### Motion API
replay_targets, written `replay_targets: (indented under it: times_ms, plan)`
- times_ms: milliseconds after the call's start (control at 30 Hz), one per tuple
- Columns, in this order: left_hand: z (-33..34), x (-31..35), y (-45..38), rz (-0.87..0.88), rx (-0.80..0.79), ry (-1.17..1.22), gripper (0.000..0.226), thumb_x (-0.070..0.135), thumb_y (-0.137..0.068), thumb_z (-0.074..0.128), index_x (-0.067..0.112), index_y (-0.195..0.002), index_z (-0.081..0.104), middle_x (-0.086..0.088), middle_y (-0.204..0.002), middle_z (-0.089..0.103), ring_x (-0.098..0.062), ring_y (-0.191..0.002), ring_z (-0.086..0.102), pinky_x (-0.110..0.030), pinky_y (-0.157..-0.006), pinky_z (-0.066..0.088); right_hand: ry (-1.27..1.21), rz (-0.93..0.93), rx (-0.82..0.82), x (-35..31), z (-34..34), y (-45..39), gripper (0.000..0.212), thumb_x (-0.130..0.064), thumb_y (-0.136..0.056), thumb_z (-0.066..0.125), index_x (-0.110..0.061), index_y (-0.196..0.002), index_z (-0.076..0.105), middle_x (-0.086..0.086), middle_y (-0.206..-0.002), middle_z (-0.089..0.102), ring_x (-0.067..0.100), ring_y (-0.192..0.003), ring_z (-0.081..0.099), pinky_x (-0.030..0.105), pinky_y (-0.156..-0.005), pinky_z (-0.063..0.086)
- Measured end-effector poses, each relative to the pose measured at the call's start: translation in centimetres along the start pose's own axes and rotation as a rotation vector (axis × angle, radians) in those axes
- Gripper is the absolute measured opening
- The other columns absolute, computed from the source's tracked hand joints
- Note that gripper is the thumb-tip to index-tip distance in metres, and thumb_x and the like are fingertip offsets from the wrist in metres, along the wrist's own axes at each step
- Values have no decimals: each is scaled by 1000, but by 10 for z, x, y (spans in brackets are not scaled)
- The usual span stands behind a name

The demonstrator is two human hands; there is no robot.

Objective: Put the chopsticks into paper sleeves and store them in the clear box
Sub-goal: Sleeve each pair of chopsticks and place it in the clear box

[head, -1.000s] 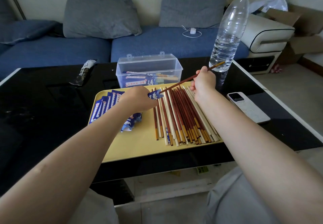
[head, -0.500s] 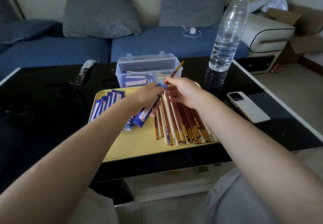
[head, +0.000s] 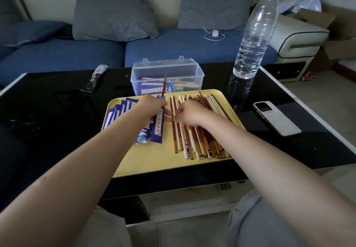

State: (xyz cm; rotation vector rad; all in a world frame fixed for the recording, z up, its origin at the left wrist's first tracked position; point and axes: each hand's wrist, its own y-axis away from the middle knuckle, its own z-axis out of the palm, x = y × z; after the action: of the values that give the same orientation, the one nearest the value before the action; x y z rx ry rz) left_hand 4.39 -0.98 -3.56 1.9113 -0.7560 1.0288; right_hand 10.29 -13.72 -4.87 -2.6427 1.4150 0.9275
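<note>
Head view: over a yellow tray (head: 154, 162), the left hand (head: 150, 110) grips a blue paper sleeve (head: 159, 125) with one chopstick (head: 164, 85) protruding; the right hand (head: 189, 114), fingers curled down, reaches among the loose chopsticks (head: 200, 137). A matching second stick should slide in alongside before the clear box (head: 166, 78) beyond the tray.

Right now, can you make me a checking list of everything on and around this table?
Surface: black glossy table, yellow tray on it.
Job's things: loose chopsticks and blue paper sleeves on the tray; clear box behind it, open, holding sleeved pairs.
Clutter: water bottle, phone, dark wrapper.
Hands: left hand grips a sleeve with one chopstick sticking out; right hand reaches into the loose chopsticks.
Cables: white charger on the sofa.
Surroundings: blue sofa, grey cushions, cardboard box.
</note>
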Motion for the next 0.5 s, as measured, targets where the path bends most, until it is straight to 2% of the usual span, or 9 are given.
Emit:
replay_targets:
  times_ms: [67,133,233,267,367,400,433,500]
  plan:
    - [-2,-3,0,-20,2,-8,13,16,-99,56,6,-106,53,-8,-81,77,-26,-74,75,-38,-76,61,172,-2,-18,-6,13,1,30,-37,-96,62,-11,-110,66,3,-90,67,20,-82,67,30,-68,53]
    - [-2,-4,0,-36,5,-1,18,16,-97,59,5,-110,54,-11,-85,77,-26,-72,75,-35,-67,61,262,-10,-14,-9,23,1,37,-39,-95,61,-12,-120,60,0,-93,62,20,-88,63,31,-70,49]
    - [-2,-4,1,-40,74,-76,25,25,-95,65,7,-108,55,-13,-93,73,-25,-78,74,-35,-73,60,208,-22,1,-12,29,2,45,-30,-95,62,-13,-134,47,0,-101,58,21,-93,61,32,-72,47]
    - [-2,-4,1,-39,88,-95,25,27,-95,65,7,-107,55,-13,-92,72,-23,-75,73,-32,-68,59,198,-29,3,-13,29,2,47,-28,-94,62,-13,-135,44,-1,-99,57,21,-93,61,33,-73,48]
    - [-1,0,3,-36,79,-91,17,23,-97,62,9,-97,52,-7,-70,68,-14,-44,66,-21,-37,48,222,-34,32,-13,29,5,50,-27,-94,62,-13,-137,39,-1,-98,57,21,-90,60,34,-73,48]
    - [-1,0,4,-30,70,-83,15,21,-98,60,9,-94,52,-5,-62,68,-13,-39,64,-19,-34,45,223,-36,42,-12,29,5,51,-25,-95,61,-13,-139,37,0,-101,58,21,-91,60,34,-73,48]
    - [-1,0,3,-31,57,-72,13,19,-99,59,9,-94,52,-3,-57,69,-13,-41,65,-19,-35,46,215,-37,46,-12,29,5,54,-24,-96,60,-12,-142,35,1,-104,59,22,-93,61,34,-73,48]
    - [-2,1,3,-45,31,-31,9,18,-100,56,9,-99,53,-3,-62,73,-18,-53,71,-24,-45,53,189,-46,37,-13,27,6,56,-25,-98,58,-13,-146,32,3,-109,61,21,-91,59,31,-68,46]
